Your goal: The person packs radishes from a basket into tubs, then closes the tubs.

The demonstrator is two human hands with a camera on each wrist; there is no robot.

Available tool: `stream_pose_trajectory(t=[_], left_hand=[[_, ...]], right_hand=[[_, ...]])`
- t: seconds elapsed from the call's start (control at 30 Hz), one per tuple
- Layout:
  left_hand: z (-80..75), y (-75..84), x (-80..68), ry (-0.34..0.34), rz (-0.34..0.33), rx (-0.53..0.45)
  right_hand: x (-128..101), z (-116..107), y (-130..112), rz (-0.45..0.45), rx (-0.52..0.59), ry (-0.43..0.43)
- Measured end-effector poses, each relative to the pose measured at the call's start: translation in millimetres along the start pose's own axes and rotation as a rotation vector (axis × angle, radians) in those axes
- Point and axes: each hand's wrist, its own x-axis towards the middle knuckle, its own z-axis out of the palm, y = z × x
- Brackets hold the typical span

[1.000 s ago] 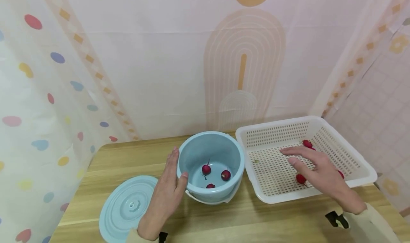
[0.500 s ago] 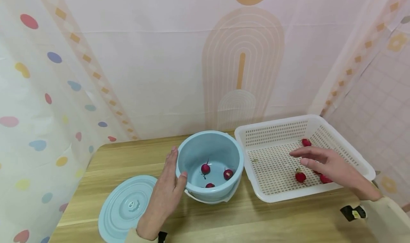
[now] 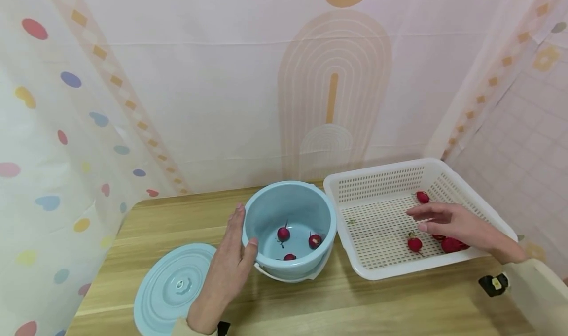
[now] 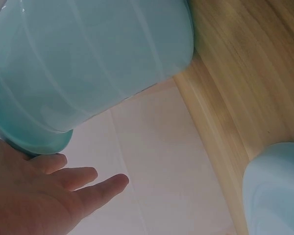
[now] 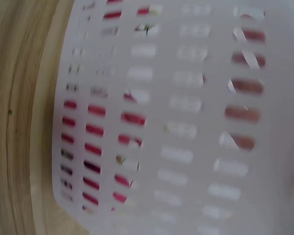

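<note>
Three radishes (image 3: pixel 283 234) lie at the bottom of a light blue bucket (image 3: pixel 290 264). My left hand (image 3: pixel 226 269) rests against the bucket's left rim with its fingers straight; in the left wrist view the fingers (image 4: pixel 98 191) extend just past the rim. My right hand (image 3: pixel 457 225) hovers over the right part of a white slotted basket (image 3: pixel 377 277), fingers loosely bent, nothing seen in them. Below and beside it lie several red radishes (image 3: pixel 414 243), some partly hidden by the hand. The right wrist view faces the basket wall (image 5: pixel 191 103), with red showing through its slots.
A round light blue lid (image 3: pixel 170 289) lies on the wooden table (image 3: pixel 337 309), left of the left hand. Behind the table hangs a patterned curtain (image 3: pixel 222 104). The bucket's handle (image 3: pixel 284 279) hangs down at its front, and the basket stands close to the bucket's right side.
My right hand has moved right over the basket, uncovering more radishes. One radish in the bucket has shifted slightly. My left hand stays at the bucket's rim.
</note>
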Motion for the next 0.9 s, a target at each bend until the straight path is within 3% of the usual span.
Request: stream_pose_trajectory(t=[0.13, 0.37, 0.63, 0.9], left_hand=[[-1.0, 0.2, 0.5, 0.013, 0.018, 0.01], [-4.2, -0.2, 2.2, 0.015, 0.026, 0.001], [-5.5, -0.7, 1.7, 0.006, 0.021, -0.001], [-3.5, 1.2, -0.3, -0.014, 0.013, -0.005]], right_hand=[[4, -4, 5, 0.005, -0.001, -0.049], [15, -10, 9, -0.003, -0.113, -0.139], [25, -9, 18, 0.01, -0.165, -0.237], [22, -6, 30, 0.001, -0.12, -0.29]])
